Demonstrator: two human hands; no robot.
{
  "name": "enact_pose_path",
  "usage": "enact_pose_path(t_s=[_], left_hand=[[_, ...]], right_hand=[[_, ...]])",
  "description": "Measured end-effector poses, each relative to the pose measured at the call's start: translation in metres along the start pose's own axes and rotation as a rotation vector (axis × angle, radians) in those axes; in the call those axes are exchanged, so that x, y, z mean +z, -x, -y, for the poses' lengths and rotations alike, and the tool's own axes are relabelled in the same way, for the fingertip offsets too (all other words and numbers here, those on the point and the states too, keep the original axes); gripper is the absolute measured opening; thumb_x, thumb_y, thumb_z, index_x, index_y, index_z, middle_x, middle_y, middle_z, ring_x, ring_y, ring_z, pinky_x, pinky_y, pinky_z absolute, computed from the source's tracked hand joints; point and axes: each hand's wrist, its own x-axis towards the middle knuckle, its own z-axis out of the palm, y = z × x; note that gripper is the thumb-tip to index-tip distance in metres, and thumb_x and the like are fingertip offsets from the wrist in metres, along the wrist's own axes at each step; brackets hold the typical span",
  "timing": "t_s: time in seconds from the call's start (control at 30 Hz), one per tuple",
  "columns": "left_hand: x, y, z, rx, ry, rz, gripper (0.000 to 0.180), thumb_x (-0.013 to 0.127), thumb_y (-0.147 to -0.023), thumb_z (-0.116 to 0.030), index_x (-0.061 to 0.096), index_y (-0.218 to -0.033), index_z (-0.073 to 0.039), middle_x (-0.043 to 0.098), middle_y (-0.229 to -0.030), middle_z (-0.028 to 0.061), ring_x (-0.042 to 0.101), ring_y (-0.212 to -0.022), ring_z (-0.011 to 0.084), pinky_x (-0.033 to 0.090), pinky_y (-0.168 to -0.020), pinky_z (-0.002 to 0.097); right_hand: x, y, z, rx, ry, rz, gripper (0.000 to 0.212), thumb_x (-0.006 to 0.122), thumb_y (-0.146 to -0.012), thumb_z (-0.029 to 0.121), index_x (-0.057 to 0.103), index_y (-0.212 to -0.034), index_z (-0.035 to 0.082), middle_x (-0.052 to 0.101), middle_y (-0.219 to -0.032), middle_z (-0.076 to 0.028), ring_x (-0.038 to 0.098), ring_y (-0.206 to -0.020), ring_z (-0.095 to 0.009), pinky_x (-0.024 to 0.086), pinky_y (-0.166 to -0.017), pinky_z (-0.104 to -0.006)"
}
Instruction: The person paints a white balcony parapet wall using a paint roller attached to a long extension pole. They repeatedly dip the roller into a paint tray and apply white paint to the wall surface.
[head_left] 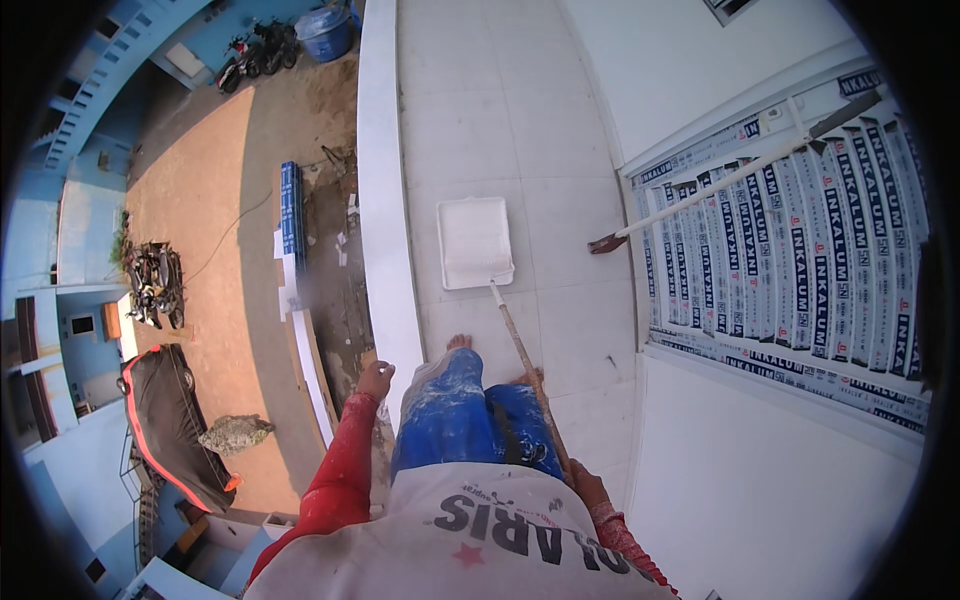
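My right hand (588, 486) is wrapped round the long pole of a paint roller (522, 352), close beside my hip. The pole slants forward past my legs to a white paint tray (443, 250) on the tiled floor. Its metal frame reaches over the tray's near edge; the roller sleeve is hard to tell from the white paint. My left hand (375, 381) hangs out at my left side by the low white wall, fingers curled. A tiny white spot shows at its fingertips, too small to name.
A low white parapet (385, 200) runs along the left, with a yard far below holding a covered car (180, 425) and motorbikes (155, 285). At the right, a second pole (715, 187) with a dark end leans against a window covered in printed film (790, 240).
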Motion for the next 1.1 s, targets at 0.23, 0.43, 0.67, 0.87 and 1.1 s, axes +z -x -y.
enact_pose_path(t_s=[0.23, 0.43, 0.67, 0.87, 1.1], left_hand=[[-0.001, -0.010, -0.008, -0.005, 0.047, -0.018, 0.042, 0.058, -0.093, -0.039, 0.068, -0.111, -0.002, 0.070, -0.107, 0.0213, 0.066, -0.103, 0.0366, 0.050, -0.092, 0.0432], [-0.007, -0.025, -0.036, -0.110, 0.197, 0.065, 0.042, 0.060, -0.092, -0.042, 0.068, -0.113, -0.006, 0.071, -0.105, 0.0214, 0.068, -0.100, 0.0344, 0.051, -0.091, 0.0418], [-0.009, -0.018, -0.012, 0.007, 0.040, -0.040, 0.044, 0.057, -0.093, -0.039, 0.068, -0.112, 0.000, 0.069, -0.109, 0.0205, 0.066, -0.102, 0.0347, 0.050, -0.091, 0.0441], [-0.006, -0.018, 0.004, -0.070, -0.066, 0.048, 0.047, 0.056, -0.093, -0.042, 0.068, -0.113, -0.002, 0.068, -0.114, 0.0225, 0.063, -0.111, 0.0387, 0.047, -0.098, 0.0447], [-0.013, -0.032, -0.014, -0.024, 0.090, -0.007, 0.047, 0.058, -0.092, -0.042, 0.068, -0.112, -0.002, 0.068, -0.114, 0.0235, 0.063, -0.110, 0.0379, 0.047, -0.098, 0.0437]], right_hand=[[0.009, -0.055, 0.019, -0.043, 0.042, -0.047, 0.042, 0.046, -0.099, 0.040, 0.049, -0.132, 0.013, 0.068, -0.103, -0.026, 0.065, -0.095, -0.046, 0.052, -0.082, -0.0562], [-0.002, -0.065, 0.035, -0.063, 0.036, -0.066, 0.042, 0.048, -0.100, 0.039, 0.049, -0.131, 0.012, 0.067, -0.105, -0.026, 0.065, -0.095, -0.047, 0.052, -0.083, -0.0553], [-0.004, -0.030, 0.006, -0.013, 0.055, -0.011, 0.038, 0.048, -0.098, 0.041, 0.050, -0.121, 0.010, 0.068, -0.101, -0.027, 0.065, -0.094, -0.047, 0.052, -0.081, -0.0551], [-0.006, -0.082, 0.008, 0.096, -0.127, 0.010, 0.040, 0.053, -0.094, 0.037, 0.054, -0.115, 0.002, 0.067, -0.101, -0.027, 0.066, -0.094, -0.045, 0.053, -0.083, -0.0517], [-0.024, -0.111, 0.033, 0.017, -0.100, -0.081, 0.037, 0.054, -0.094, 0.034, 0.059, -0.110, 0.001, 0.068, -0.102, -0.026, 0.066, -0.098, -0.043, 0.052, -0.087, -0.0473]])
